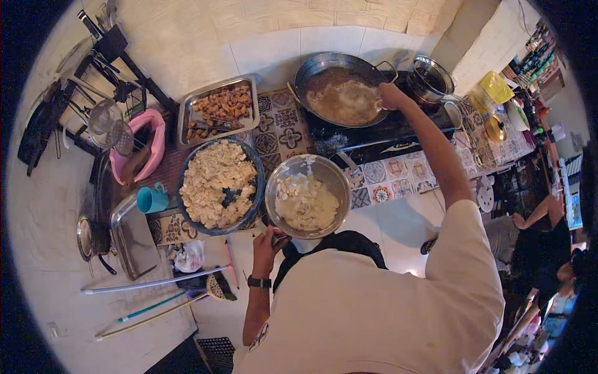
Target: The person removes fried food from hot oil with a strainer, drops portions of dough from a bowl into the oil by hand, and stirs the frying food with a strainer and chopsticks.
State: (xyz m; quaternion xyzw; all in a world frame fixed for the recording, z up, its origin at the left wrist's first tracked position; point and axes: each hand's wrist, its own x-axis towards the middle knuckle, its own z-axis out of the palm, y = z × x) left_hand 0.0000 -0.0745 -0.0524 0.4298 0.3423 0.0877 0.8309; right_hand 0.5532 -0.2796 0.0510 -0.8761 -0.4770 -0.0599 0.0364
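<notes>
My right arm stretches over the stove, with my right hand (393, 98) at the right side of a wide wok (304, 75) of bubbling oil. Its fingers are bent downward by the rim; what they hold is too small to make out. Close to my body, my left hand (265, 249) is curled beside a metal bowl (270, 209), around something dark that I cannot identify. Pale battered pieces (305, 202) lie in this bowl. To its left, a large dark blue basin (182, 202) holds a heap of coated pieces (218, 181).
A steel tray (184, 118) of browned fried pieces with tongs stands at the back left. A teal mug (152, 198) is beside the basin. Right of the wok sits a pot with a strainer (430, 78). Another person (542, 249) is at the far right.
</notes>
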